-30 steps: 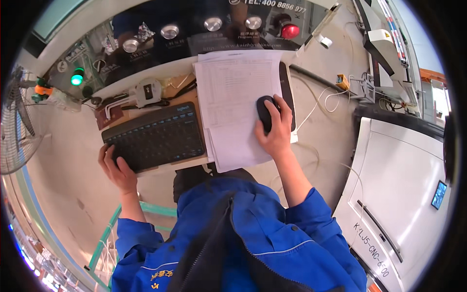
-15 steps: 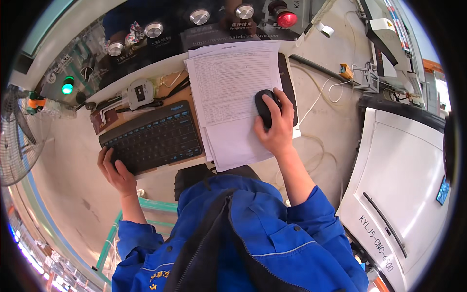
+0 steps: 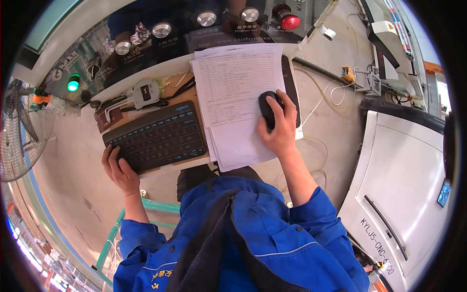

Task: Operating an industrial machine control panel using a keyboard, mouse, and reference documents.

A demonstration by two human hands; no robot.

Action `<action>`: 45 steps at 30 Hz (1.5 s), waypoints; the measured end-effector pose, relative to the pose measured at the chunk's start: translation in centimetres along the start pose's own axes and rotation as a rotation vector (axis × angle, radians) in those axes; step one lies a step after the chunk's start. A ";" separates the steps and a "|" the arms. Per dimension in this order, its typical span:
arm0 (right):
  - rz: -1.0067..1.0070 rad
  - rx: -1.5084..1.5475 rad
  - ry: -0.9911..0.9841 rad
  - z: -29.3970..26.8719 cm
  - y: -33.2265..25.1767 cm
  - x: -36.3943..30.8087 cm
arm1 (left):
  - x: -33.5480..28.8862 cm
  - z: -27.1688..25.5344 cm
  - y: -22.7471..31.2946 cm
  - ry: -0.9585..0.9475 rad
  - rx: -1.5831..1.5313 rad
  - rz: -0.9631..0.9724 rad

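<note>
"Black, that one mouse point(image 3: 265, 106), and the right hand point(image 3: 282, 130) is wrapped over it?"

"Yes, fingers curled round it, on the right side of the papers point(image 3: 231, 92). At least two sheets; I can't count them all from here."

"And the left hand point(image 3: 122, 174)?"

"Fingers a little apart, resting on the lower left corner of the one keyboard point(image 3: 158, 138), which lies just left of the papers."

"Behind the keyboard I see one tape measure point(image 3: 146, 92), with bent metal rods point(image 3: 118, 103) beside it."

"Farther out, four silver buttons point(image 3: 206, 19) in a row on the dark panel point(image 3: 185, 36), then one red button point(image 3: 290, 22) to their right."

"One green light point(image 3: 73, 82) on the left, one fan point(image 3: 24, 131) past it."

"And one white cabinet point(image 3: 404, 170) well off to the right, with a black handle point(image 3: 386, 227)."
</note>
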State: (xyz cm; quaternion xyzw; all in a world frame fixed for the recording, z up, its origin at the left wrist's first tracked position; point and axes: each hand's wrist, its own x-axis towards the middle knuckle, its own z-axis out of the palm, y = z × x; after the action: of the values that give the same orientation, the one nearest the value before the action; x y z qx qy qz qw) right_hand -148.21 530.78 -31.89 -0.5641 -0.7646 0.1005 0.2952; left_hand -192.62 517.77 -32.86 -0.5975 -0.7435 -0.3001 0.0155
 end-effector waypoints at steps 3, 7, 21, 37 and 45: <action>0.002 -0.005 -0.001 -0.1 -0.1 0.1 | 0.1 0.0 0.1 0.001 0.002 0.000; -0.012 0.004 0.010 0.0 0.0 0.0 | 0.1 0.0 0.1 0.003 0.017 0.003; 0.001 -0.040 -0.015 0.1 0.0 -0.3 | -0.5 -0.9 3.5 -0.120 0.193 0.117; 0.001 -0.027 -0.037 0.1 0.2 -0.3 | -0.2 0.0 6.3 -0.159 0.103 0.127; -0.038 -0.023 -0.020 0.1 0.2 -0.3 | 0.3 0.3 8.0 -0.263 0.212 0.051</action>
State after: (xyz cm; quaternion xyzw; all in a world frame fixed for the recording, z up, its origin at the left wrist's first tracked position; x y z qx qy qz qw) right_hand -148.02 530.62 -32.20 -0.5519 -0.7792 0.0916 0.2827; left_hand -185.44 519.06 -29.60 -0.6452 -0.7513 -0.1384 -0.0114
